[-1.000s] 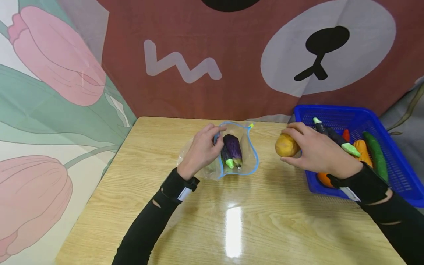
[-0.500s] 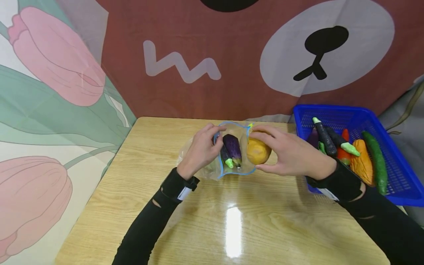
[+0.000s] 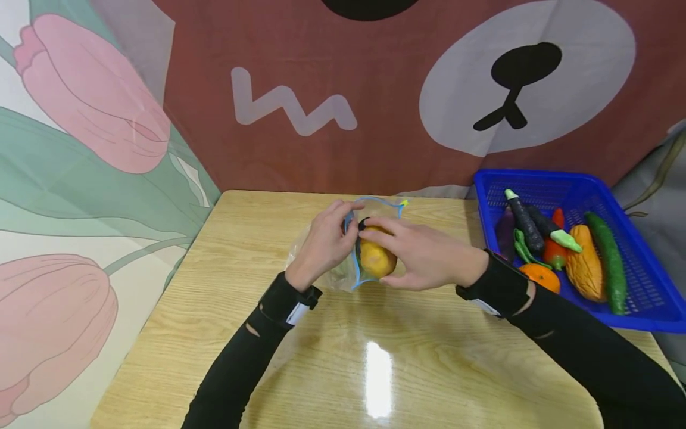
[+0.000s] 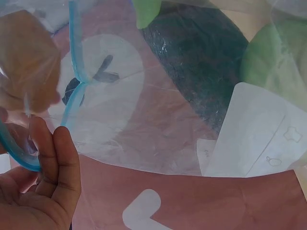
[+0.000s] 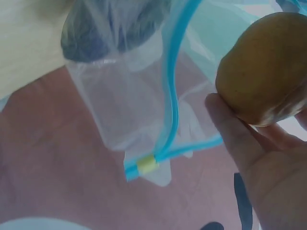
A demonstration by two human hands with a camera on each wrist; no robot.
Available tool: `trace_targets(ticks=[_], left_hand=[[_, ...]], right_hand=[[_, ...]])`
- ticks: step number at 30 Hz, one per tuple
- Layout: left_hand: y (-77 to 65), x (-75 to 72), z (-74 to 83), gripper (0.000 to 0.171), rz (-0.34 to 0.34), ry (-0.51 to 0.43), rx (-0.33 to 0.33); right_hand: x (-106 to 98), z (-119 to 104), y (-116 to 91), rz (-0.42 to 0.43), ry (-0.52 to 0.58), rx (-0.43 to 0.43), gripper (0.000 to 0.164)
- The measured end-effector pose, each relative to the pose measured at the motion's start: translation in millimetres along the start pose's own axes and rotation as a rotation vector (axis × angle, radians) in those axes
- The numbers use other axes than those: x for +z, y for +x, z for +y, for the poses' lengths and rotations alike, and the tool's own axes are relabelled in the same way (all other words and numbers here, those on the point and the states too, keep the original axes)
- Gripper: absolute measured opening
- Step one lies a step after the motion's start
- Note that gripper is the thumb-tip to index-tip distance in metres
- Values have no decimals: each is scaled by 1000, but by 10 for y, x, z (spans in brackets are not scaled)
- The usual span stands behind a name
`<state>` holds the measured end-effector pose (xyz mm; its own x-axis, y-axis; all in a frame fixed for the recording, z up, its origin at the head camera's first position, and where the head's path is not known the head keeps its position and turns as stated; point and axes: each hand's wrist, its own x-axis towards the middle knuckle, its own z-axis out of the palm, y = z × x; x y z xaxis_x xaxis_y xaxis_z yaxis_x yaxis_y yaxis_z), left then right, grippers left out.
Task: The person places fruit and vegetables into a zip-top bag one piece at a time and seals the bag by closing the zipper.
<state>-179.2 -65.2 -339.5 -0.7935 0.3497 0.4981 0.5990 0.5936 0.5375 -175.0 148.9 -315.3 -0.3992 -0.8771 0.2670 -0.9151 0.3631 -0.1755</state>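
A clear zip bag point(image 5: 120, 115) with a blue zip edge and yellow slider lies on the table, its mouth spread towards the right. My left hand point(image 3: 327, 241) pinches the far-left part of the blue edge point(image 4: 74, 43) between thumb and fingers. In my right hand point(image 3: 429, 253) a yellow-brown potato point(image 3: 377, 257) is gripped by thumb and fingertips at the bag's mouth; whether it is past the edge, I cannot tell. Inside the bag a dark eggplant point(image 5: 112, 31) shows in the right wrist view, and a dark, green-tipped vegetable point(image 4: 192, 62) in the left wrist view.
To the right a blue basket point(image 3: 643, 298) holds dark eggplants, a red pepper point(image 3: 556, 253), an orange point(image 3: 540, 277), a wrinkled orange-yellow vegetable point(image 3: 585, 265) and a cucumber point(image 3: 608, 262). A patterned cloth point(image 3: 321, 161) hangs behind the wooden table point(image 3: 257, 369).
My right hand has carried the potato leftward from beside the basket to the bag's mouth, over the eggplants seen there earlier. My left hand stays on the bag edge.
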Motion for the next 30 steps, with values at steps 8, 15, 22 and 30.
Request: trace_targets(ticks=[8,15,22,30], left_hand=[[1,7,9,30,10,7,4],[-7,10,12,29,10,-12,-9],[-3,6,3,30,19,-19,-2],[1,-3,1,30,22,-25,4]], right_hand=[[80,46,207,-167,62,193,76],[141,101,400,-323,56,265,67],[252,145,507,-392,-78,332,65],[287,162,526,-296,-116,294,38]])
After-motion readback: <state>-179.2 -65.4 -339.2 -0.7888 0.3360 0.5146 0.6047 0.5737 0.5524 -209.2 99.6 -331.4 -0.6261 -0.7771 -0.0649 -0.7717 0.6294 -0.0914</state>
